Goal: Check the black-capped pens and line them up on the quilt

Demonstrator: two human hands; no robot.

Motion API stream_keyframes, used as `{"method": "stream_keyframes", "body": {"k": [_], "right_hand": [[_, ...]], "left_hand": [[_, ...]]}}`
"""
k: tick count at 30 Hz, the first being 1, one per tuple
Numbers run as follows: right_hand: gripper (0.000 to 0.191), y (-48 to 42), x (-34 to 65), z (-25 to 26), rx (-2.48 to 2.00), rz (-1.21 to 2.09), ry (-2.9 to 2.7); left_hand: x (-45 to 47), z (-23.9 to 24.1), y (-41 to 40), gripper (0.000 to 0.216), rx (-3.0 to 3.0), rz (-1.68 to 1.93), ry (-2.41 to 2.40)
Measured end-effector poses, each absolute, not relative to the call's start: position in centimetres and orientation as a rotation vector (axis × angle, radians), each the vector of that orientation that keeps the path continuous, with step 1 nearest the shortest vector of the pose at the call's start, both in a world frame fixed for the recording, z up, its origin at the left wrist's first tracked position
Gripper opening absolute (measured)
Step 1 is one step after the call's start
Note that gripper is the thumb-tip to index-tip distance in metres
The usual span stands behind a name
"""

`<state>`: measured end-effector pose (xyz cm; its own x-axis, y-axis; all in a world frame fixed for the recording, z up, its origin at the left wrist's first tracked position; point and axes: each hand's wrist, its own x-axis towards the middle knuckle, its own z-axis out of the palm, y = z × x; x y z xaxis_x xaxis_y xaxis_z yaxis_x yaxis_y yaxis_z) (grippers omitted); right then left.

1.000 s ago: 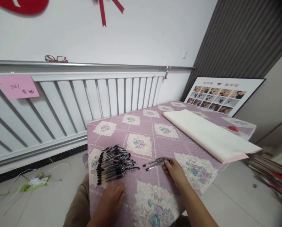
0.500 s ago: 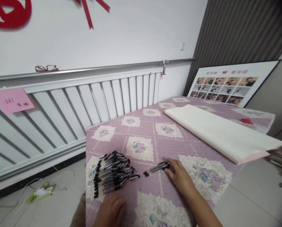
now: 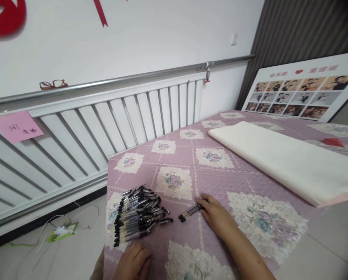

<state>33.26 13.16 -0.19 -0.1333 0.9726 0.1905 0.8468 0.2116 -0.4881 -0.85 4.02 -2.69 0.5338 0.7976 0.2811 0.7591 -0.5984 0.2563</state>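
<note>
My right hand rests on the table with its fingers closed around the right end of a few clear-barrelled pens. Their black ends point left, and my hand covers the other ends. Left of it lies a heap of similar black-and-clear pens, stacked roughly side by side. My left hand rests just below that heap, near the table's front left corner. Its fingers are curled together, with no object visible in them.
A purple floral cloth covers the table. A folded cream sheet lies on the right, with a red item beyond it. A white radiator runs along the wall. A power strip and cables lie on the floor.
My right hand has closed over the right ends of the small group of pens, covering more of them. My left hand stays by the heap. The view has shifted slightly.
</note>
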Motion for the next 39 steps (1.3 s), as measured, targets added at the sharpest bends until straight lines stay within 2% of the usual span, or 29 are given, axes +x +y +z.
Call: {"method": "stream_keyframes", "body": {"k": [11,14,20,30,39], "right_hand": [[0.045,13.6,32.7,-0.9,-1.631,0.294,-1.923],[0.035,12.9,30.4,-0.5,-1.613,0.25,-1.871],[0.02,10.7,23.8,0.4,-1.379,0.373,-2.165],[0.013,9.0,18.3,-0.1,-1.229,0.359,-2.395],[0.013,9.1,17.3,-0.4,-1.301,0.262,-2.404]], "left_hand": [[-0.2,-2.4,3.9,0.019,2.657,0.573,1.398],[0.1,-1.8,3.6,0.02,2.62,0.59,1.457],[0.1,-1.2,3.3,0.024,2.483,0.698,1.679],[0.3,-1.3,3.5,0.039,2.385,0.677,1.921],[0.6,-0.9,3.5,0.035,2.342,0.617,1.95]]}}
